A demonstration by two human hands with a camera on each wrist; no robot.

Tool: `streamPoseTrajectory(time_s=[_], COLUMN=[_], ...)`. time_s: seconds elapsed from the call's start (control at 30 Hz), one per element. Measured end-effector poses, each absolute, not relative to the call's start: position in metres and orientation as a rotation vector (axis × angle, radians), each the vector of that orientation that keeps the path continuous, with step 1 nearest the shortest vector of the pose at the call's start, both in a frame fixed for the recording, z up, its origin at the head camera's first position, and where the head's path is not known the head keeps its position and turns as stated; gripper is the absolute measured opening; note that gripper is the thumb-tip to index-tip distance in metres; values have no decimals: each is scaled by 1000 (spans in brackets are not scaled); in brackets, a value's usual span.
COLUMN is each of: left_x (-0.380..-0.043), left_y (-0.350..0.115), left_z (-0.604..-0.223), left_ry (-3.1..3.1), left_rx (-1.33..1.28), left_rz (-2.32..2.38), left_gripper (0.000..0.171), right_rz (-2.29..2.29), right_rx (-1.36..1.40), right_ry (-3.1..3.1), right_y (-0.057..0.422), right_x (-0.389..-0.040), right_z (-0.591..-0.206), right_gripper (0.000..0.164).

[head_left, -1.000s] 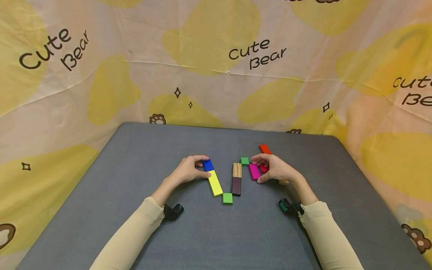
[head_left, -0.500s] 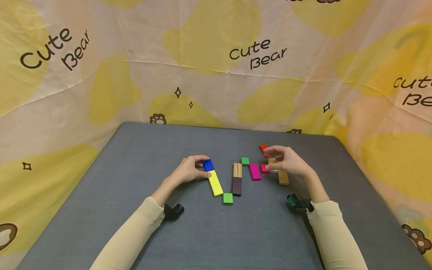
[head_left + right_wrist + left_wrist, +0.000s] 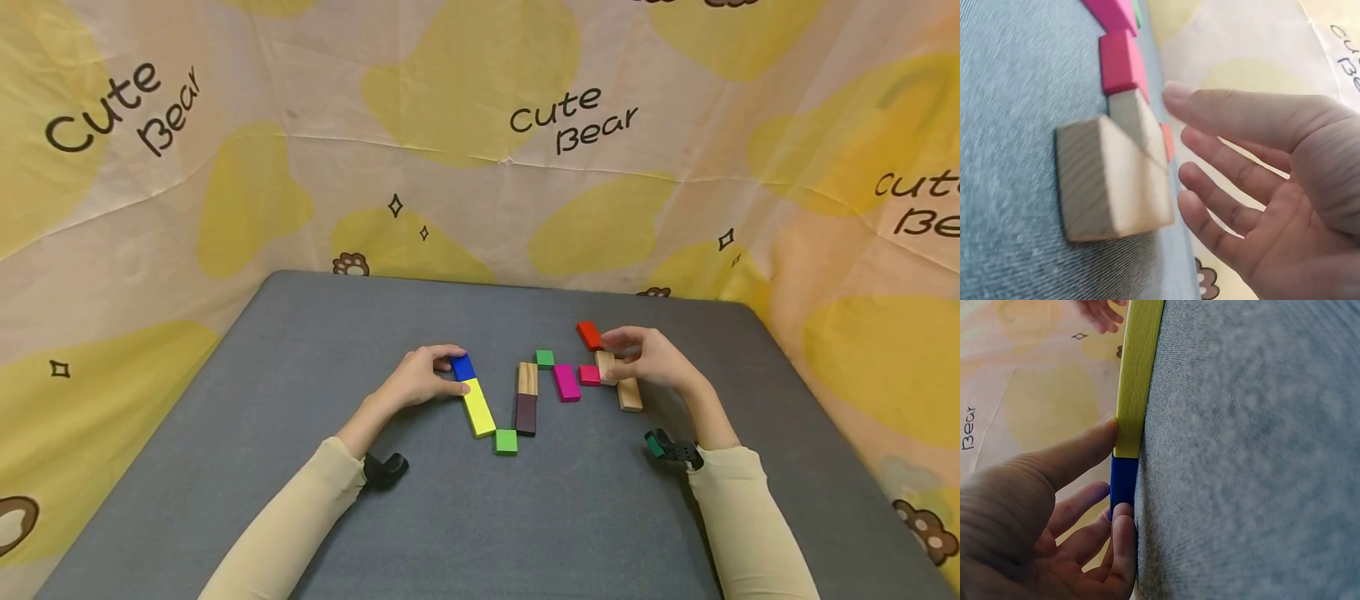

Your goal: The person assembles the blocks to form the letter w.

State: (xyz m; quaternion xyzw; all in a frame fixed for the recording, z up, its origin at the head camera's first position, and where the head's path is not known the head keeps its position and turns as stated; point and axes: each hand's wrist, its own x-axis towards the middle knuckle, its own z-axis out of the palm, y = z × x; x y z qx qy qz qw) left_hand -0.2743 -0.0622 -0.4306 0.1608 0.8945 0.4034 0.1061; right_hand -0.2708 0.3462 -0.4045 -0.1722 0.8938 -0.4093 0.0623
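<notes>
My left hand (image 3: 420,379) is at the left end of a row of wooden blocks. Its thumb lies on the yellow block (image 3: 1135,381), while the fingers curl round the far end of the blue block (image 3: 1124,481) joined to it. Over the right end, my right hand (image 3: 660,358) hovers with thumb and fingers apart and nothing between them. Under and beside it are a pale wooden block (image 3: 603,365), a tan wooden block (image 3: 1088,181) and a red-orange block (image 3: 588,335). A pinkish-red block (image 3: 1116,62) touches the pale one.
Between the hands lie a near green block (image 3: 506,442), a dark brown block (image 3: 526,414), a striped wooden block (image 3: 527,378), a far green block (image 3: 544,359) and a magenta block (image 3: 567,383). All rest on a grey table (image 3: 337,317), with a patterned cloth (image 3: 450,100) behind.
My right hand has left the magenta block and moved right, first over the pinkish-red block, then over the pale and tan wooden blocks. The left hand stays put.
</notes>
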Motion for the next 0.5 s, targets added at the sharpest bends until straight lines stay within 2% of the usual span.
streamPoseTrajectory(time_s=[0.5], left_x=[-274], left_y=[-61], left_z=[-429], left_ry=[2639], left_rx=[460], left_rz=[1175], left_gripper=[63], right_rz=[-1162], right_rx=[-494], right_ry=[2725], right_y=[355], right_x=[-277], right_z=[-418], right_gripper=[62])
